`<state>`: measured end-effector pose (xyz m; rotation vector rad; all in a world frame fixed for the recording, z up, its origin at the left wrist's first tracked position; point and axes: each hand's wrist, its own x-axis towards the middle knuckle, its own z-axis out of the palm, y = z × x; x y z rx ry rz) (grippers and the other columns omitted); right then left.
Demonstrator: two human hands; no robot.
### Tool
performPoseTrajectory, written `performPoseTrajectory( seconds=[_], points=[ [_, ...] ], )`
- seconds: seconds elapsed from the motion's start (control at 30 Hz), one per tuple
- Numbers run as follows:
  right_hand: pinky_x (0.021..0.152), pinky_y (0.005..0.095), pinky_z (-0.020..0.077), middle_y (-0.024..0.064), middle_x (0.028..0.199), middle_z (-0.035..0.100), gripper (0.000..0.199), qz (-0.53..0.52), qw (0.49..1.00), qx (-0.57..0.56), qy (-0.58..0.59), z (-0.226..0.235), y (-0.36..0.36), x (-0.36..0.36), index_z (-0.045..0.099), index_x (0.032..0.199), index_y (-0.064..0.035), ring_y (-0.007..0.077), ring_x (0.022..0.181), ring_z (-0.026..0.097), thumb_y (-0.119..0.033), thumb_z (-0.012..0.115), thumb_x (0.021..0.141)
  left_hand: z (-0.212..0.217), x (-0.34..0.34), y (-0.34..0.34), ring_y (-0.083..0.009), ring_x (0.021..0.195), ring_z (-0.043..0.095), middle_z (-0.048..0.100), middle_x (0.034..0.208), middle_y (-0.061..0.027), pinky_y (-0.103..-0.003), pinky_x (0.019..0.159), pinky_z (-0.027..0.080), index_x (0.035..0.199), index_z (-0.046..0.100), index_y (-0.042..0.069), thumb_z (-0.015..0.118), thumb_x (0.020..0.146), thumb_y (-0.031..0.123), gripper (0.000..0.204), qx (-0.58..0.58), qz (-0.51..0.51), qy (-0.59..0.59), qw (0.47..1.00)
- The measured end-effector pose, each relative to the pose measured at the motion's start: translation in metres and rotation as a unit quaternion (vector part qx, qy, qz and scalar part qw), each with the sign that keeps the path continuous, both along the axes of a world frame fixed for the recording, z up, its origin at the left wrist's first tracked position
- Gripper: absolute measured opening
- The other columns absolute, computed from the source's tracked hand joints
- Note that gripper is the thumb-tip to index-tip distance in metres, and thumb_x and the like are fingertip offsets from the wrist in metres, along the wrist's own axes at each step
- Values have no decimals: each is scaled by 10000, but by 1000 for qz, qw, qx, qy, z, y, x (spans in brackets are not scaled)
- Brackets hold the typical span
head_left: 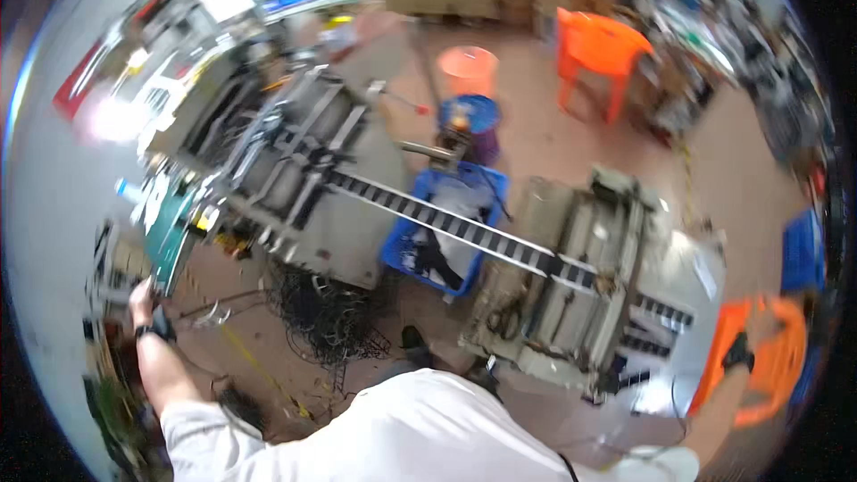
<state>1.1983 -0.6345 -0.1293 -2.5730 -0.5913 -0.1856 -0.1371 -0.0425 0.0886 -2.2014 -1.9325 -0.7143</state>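
Observation:
My left hand [142,298], with a dark band at the wrist, reaches out to the far left beside the lower end of a green board or tabletop [166,245]. Blur hides whether it touches that edge and how its fingers lie. On the far right my right hand [761,325], also banded at the wrist, is over an orange plastic chair [789,375]. Its fingers blend into the chair's colour, so their grip is unclear. Between my widely spread arms, a long strip with dark segments [437,217] spans from the left machine [326,147] to the right machine [571,281].
A blue crate [393,254] holding pale and dark material stands under the strip. Tangled black scrap [326,317] lies on the floor at left. Short segmented strips [661,312] rest on the right table. Farther off are an orange bucket [469,70] and another orange chair [603,49].

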Motion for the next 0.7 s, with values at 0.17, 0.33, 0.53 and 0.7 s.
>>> performPoseTrajectory(
  seconds=[0.17,0.33,0.53,0.7],
  points=[
    [878,373,516,195,1316,594,411,57,992,41,-103,109,119,-8,606,1262,-21,312,1029,646,-180,631,883,-30,90,-60,-107,766,638,707,880,-27,-252,650,483,1070,716,-12,713,926,230,281,-105,168,-396,896],
    [845,335,530,174,1335,586,393,193,964,126,-133,166,289,-117,603,1272,-25,259,999,663,-107,644,890,-30,79,-70,-94,659,604,664,797,11,-228,594,476,1020,714,17,704,936,218,219,-39,119,-455,881],
    [856,328,546,153,1310,602,404,444,858,192,-172,258,530,-394,601,1272,-13,227,1029,662,-92,693,887,-11,87,-74,-92,680,630,665,802,-6,-214,627,492,1043,699,11,670,964,216,222,4,59,-569,820],
    [949,405,505,228,1154,666,449,676,686,248,-103,285,668,-682,641,1177,29,358,1079,647,-185,745,796,-15,99,-101,-114,674,643,675,752,-42,-240,625,500,1000,701,-4,668,961,208,218,84,82,-578,808]
  ],
)
